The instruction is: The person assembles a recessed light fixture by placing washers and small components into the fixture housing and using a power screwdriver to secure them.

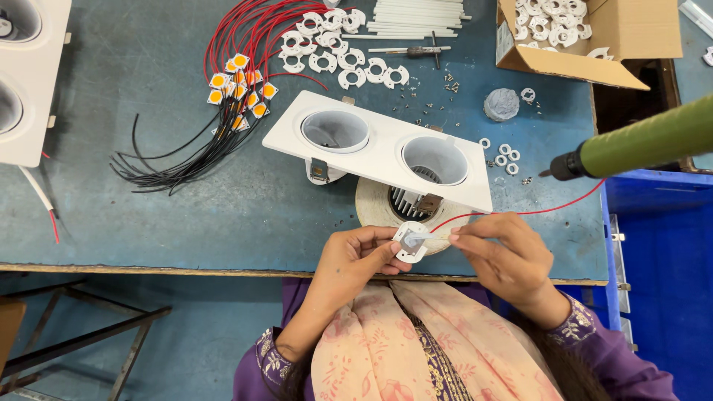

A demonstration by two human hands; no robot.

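Observation:
My left hand (355,258) pinches a small white round holder ring (411,242) with a grey chip in its middle, just above the table's front edge. My right hand (499,256) touches the ring's right side and grips a thin red wire (553,210) that runs off to the right. Right behind both hands lies a white twin downlight housing (379,145) with two round cups, resting tilted on a pale tape roll (371,206).
A green-handled electric screwdriver (639,142) hangs at the right. Red and black wired yellow chips (239,87) lie at the back left, loose white rings (338,52) and white tubes (412,18) behind. A cardboard box (594,33) of rings stands back right. Another white housing (26,74) lies far left.

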